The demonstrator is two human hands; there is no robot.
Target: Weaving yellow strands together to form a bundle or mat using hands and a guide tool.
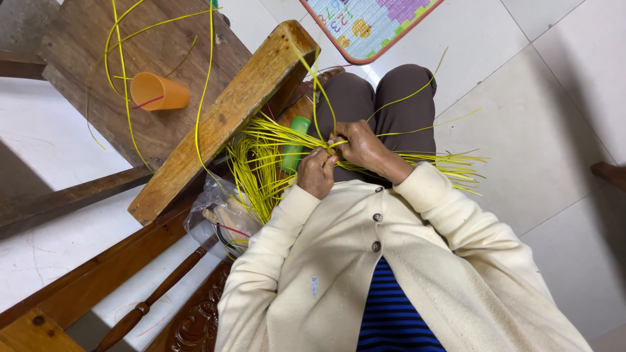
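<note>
Left hand (317, 173): sitting at the middle of the frame, over the lap; its fingers (324, 156) are curling closed around a few of the yellow strips (261, 166), pinching them just beside the other hand
Right hand (360, 145): lying just right of the left hand and touching it; its fingers are closing on the same yellow strips at the spot where the strands are meeting
Yellow strips: fanning out across the lap, a thick bunch spreading to the left of the hands and a thinner spray reaching toward the right of the frame; several long strands are rising toward the top edge
Green tube (293, 145): lying among the strips just left of the hands, partly covered by them
Wooden plank (225, 117): slanting from the upper middle down to the left, with strips draping over it
Orange cup (158, 92): lying on its side on the dark wooden table (85, 52) in the upper left
Plastic bag (218, 218): sitting below the plank, left of the cream sleeve (261, 261)
Play mat (365, 26): showing at the top edge on the tiled floor (541, 130)
</note>
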